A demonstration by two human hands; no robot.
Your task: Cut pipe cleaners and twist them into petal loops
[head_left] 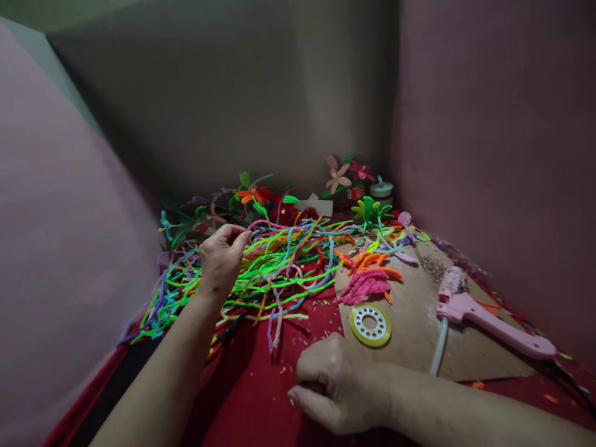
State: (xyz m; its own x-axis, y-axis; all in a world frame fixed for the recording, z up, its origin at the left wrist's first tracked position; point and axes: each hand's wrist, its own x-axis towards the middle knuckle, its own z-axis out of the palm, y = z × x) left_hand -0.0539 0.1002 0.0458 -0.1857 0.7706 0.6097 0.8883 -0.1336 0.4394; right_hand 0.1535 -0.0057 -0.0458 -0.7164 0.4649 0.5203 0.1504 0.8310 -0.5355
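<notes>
My left hand is raised over the left part of a heap of fuzzy pipe cleaners, thumb and fingers pinched together. A pink pipe cleaner runs from its fingertips toward the right over the heap. Lower down, my right hand rests loosely curled above the red cloth, and nothing shows in its fingers. Just beyond it lies a roll of yellow-edged tape on a brown board. Bent pink pipe-cleaner petals and orange ones lie behind the tape.
A pink glue gun with a glue stick in it lies on the board's right side. Pipe-cleaner flowers stand along the back wall, near a lidded jar. Walls close in on both sides. Small scraps litter the cloth.
</notes>
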